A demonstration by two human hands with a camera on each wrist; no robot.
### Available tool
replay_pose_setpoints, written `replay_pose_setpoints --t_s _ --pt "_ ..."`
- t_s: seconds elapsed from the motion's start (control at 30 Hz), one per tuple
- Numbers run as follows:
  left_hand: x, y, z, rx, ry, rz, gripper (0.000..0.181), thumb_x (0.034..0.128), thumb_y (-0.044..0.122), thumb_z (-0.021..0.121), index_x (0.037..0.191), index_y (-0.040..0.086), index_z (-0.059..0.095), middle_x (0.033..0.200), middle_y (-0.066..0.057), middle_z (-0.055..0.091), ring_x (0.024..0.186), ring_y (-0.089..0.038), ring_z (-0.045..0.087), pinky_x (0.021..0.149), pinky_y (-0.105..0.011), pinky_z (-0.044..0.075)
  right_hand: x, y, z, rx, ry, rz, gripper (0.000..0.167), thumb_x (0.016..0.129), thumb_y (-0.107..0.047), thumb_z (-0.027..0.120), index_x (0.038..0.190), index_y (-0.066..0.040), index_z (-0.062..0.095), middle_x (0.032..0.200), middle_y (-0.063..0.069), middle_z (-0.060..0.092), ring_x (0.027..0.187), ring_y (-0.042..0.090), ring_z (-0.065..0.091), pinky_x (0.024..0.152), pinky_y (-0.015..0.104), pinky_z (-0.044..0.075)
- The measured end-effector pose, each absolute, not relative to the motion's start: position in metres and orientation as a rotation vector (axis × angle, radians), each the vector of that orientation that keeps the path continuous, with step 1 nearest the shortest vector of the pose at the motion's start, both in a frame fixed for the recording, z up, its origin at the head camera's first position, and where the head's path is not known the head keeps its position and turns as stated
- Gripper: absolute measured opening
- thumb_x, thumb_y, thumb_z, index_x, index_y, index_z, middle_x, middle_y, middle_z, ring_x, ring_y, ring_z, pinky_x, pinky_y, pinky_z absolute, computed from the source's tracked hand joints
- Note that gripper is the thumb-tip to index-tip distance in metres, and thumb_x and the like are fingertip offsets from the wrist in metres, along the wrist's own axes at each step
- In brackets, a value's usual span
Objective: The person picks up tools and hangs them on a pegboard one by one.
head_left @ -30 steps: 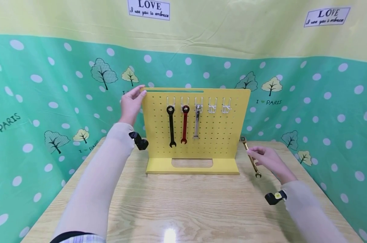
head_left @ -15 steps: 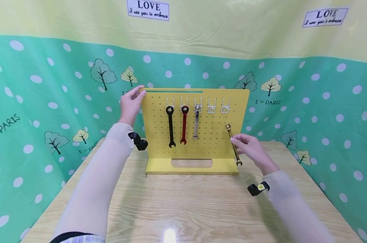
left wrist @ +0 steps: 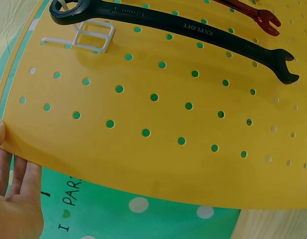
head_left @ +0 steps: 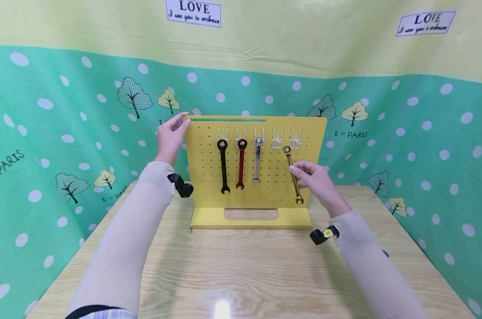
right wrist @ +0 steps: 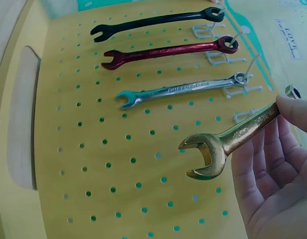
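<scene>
My right hand [head_left: 314, 181] pinches a gold wrench [head_left: 293, 177] by its shank, ring end up, in front of the yellow pegboard [head_left: 209, 177]. In the right wrist view the gold wrench [right wrist: 213, 152] has its open jaw toward the camera, and thumb and fingers hold it near the ring end. My left hand [head_left: 172, 137] grips the pegboard's upper left corner, thumb on the front face. A black wrench [head_left: 223, 166], a red wrench [head_left: 241, 164] and a silver wrench [head_left: 257, 161] hang by their ring ends from white hooks on the board.
Two bare white hooks, a left one [head_left: 277, 141] and a right one [head_left: 295, 141], sit right of the silver wrench. The pegboard stands on a yellow base [head_left: 209, 218] on the wooden table [head_left: 233, 270]. A patterned green curtain [head_left: 85, 110] hangs behind.
My right hand has carried the gold wrench left and up, from beside the pegboard to just below the two bare hooks. The left hand keeps its grip on the corner.
</scene>
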State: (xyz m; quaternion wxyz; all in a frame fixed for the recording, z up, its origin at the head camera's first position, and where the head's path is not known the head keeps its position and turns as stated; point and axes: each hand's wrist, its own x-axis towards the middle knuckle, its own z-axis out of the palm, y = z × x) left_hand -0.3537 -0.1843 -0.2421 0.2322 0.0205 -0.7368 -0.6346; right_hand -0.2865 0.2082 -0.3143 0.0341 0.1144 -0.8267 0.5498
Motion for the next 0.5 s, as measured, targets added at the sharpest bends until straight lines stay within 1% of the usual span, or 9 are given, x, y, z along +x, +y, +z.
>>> replay_pose_setpoints --t_s 0.23,0.37,0.5 --pt "-0.353 -0.186 -0.243 0.049 -2.026 -1.744 0.035 0.0982 0.032 0.066 0.132 0.025 0.067 0.128 -0.004 0.064 0.113 -0.015 0.059 0.102 -0.029 0.047 -0.292 0.199 -0.309 0.352 -2.493 1.75 0.06 0.098 -0.047 0.063 0.131 0.002 0.057 0.127 0.021 0.057 0.107 0.023 0.054 0.084 0.033 0.056" --pt "-0.353 -0.186 -0.243 0.051 -2.028 -1.747 0.035 0.0983 0.032 0.066 0.133 0.025 0.067 0.129 -0.003 0.064 0.114 -0.015 0.059 0.102 -0.029 0.047 -0.296 0.195 -0.309 0.355 -2.461 1.797 0.06 0.098 -0.046 0.064 0.132 0.002 0.057 0.125 0.017 0.057 0.108 0.023 0.053 0.085 0.033 0.056" --pt "-0.353 -0.186 -0.243 0.038 -2.031 -1.747 0.036 0.0982 0.033 0.066 0.133 0.024 0.067 0.129 -0.003 0.064 0.114 -0.014 0.058 0.102 -0.03 0.047 -0.299 0.192 -0.309 0.34 -2.439 1.851 0.057 0.098 -0.043 0.064 0.132 0.002 0.057 0.12 0.011 0.057 0.105 0.021 0.053 0.085 0.034 0.055"
